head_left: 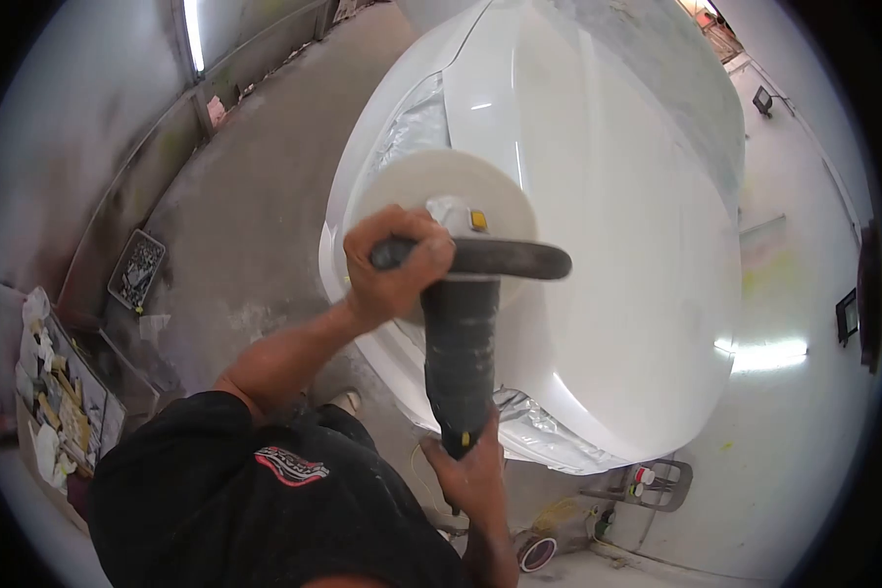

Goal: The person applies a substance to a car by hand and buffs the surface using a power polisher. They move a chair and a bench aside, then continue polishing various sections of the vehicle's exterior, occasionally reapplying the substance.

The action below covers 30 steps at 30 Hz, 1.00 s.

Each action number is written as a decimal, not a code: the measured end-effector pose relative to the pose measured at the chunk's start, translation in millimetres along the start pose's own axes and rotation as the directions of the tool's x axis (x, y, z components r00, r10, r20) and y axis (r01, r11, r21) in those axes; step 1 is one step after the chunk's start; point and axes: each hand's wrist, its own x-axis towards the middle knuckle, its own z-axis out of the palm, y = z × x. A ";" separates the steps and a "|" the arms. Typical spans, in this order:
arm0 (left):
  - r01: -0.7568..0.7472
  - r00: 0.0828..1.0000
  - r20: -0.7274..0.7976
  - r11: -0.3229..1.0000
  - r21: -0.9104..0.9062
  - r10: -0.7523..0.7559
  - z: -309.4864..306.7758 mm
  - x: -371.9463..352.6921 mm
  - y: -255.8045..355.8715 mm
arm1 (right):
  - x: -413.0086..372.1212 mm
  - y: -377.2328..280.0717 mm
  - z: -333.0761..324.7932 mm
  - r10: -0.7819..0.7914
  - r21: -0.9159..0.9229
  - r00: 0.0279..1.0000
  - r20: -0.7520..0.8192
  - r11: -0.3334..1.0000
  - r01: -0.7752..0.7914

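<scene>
A black power polisher (461,338) with a wide off-white round pad (495,186) is over the front of a white car (617,255). My left hand (394,267) is closed around the left end of its black loop handle (519,259). My right hand (475,475) wraps the rear end of the polisher body. The pad overlaps the bumper area; its contact face is hidden beneath it. Silvery masking film (416,122) covers one headlight, and more film (549,431) covers the other.
At left, a grey tray (137,269) of small pieces sits on the floor by the wall, near a cluttered box (64,407). A work lamp (848,316) is at the right wall. A dark stand (666,487) and yellowish cord (559,512) lie near the car's lower side.
</scene>
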 end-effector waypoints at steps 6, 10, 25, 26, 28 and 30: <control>0.009 0.996 0.093 1.000 -0.014 -0.008 -0.7 27.0 5.6 | 26.6 9.1 15.3 -0.076 0.075 0.997 0.004 0.994 0.075; -0.207 0.942 0.289 0.974 0.094 0.173 4.0 14.5 10.6 | 10.0 28.4 31.0 -0.032 0.089 0.997 -0.067 0.995 0.038; -0.097 0.920 0.375 0.993 -0.073 0.117 -124.3 193.1 -73.5 | 139.0 -129.3 150.5 0.058 0.209 0.964 -0.259 0.978 -0.003; -0.078 0.934 0.340 0.992 -0.097 0.106 -124.5 208.8 -76.6 | 152.5 -140.4 151.1 0.110 0.237 0.970 -0.216 0.970 -0.057; -0.043 0.928 0.364 0.995 -0.094 0.075 -141.8 241.2 -89.0 | 180.9 -157.0 153.1 0.108 0.275 0.984 -0.141 0.959 -0.066; -0.067 0.913 0.400 0.996 -0.061 0.086 -149.2 256.4 -100.8 | 199.2 -157.7 162.9 0.064 0.274 0.981 -0.181 0.962 -0.012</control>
